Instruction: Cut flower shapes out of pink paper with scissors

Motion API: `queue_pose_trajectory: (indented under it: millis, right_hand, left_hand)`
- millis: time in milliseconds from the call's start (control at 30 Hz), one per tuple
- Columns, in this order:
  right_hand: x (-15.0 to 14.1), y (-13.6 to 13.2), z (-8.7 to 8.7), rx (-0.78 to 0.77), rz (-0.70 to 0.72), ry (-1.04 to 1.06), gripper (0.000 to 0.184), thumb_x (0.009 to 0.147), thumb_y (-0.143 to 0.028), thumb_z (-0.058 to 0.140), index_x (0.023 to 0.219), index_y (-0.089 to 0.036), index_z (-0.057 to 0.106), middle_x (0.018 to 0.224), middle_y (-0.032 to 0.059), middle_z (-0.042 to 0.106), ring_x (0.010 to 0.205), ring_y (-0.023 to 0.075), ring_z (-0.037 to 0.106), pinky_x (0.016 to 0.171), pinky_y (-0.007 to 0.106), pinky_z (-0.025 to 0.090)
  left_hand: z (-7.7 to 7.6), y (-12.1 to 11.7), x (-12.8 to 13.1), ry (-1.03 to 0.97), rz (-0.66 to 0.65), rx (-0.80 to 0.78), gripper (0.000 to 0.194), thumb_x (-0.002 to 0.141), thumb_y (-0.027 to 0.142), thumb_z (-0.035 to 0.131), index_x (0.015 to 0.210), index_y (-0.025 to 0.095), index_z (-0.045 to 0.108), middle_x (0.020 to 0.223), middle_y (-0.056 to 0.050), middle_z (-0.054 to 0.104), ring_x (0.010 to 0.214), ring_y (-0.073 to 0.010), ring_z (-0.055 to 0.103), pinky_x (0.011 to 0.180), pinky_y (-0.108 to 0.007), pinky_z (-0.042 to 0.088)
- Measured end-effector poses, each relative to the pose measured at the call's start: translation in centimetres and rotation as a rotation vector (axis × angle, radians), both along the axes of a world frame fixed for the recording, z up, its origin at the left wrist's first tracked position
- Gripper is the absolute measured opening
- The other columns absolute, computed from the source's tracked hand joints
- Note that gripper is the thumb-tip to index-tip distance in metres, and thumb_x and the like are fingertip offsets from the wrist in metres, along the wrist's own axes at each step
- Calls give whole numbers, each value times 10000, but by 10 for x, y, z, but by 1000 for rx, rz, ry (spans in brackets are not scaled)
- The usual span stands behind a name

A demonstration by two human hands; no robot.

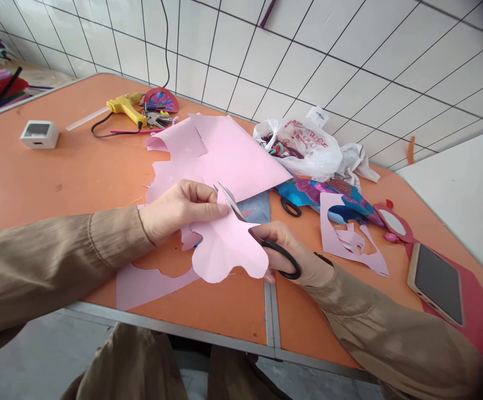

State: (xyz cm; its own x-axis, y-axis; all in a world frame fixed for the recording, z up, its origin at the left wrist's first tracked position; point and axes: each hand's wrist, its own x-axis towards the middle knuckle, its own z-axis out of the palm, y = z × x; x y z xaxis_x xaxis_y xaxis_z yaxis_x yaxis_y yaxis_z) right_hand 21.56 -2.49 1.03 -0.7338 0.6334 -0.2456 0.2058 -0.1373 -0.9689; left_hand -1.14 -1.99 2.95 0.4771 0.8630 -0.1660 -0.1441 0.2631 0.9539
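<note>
Between thumb and fingers, my left hand point(183, 208) pinches a pink paper cutout point(229, 250) with a wavy, lobed outline. My right hand point(285, 250) is wrapped round the black handles of a pair of scissors point(285, 258). The scissors' blades reach up to the cutout's upper edge, close to my left fingertips, and appear slightly parted. Behind my hands lies a large pink sheet point(225, 155) with ragged cut edges. Below my left wrist is a pink paper offcut point(154, 289) with a curved edge.
A yellow glue gun point(127, 108), keys point(158, 119) and a white box-shaped device point(40, 135) sit at the back left. Against the tiled wall rests a white plastic bag point(308, 147). To the right are pink paper scraps point(331, 239), a hand mirror point(393, 222) and a phone point(437, 283).
</note>
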Motion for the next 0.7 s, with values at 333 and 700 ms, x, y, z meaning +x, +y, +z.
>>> queue_pose_trajectory:
  millis: [333, 700]
  right_hand:
    - [-2, 0, 1, 9, -1, 12, 168, 792, -266, 662, 683, -178, 568, 368, -84, 473, 286, 72, 434, 328, 166, 342]
    - [0, 0, 1, 11, 0, 18, 198, 790, -287, 683, 682, -177, 560, 385, -81, 481, 296, 69, 451, 326, 160, 350]
  left_hand:
    - [-1, 1, -2, -27, -30, 12, 206, 781, 221, 747, 632, 102, 669, 468, -27, 610, 272, -87, 460, 266, -168, 330]
    - [-3, 1, -1, -14, -21, 27, 224, 763, 243, 770, 629, 101, 660, 500, -28, 623, 287, -83, 466, 280, -177, 350]
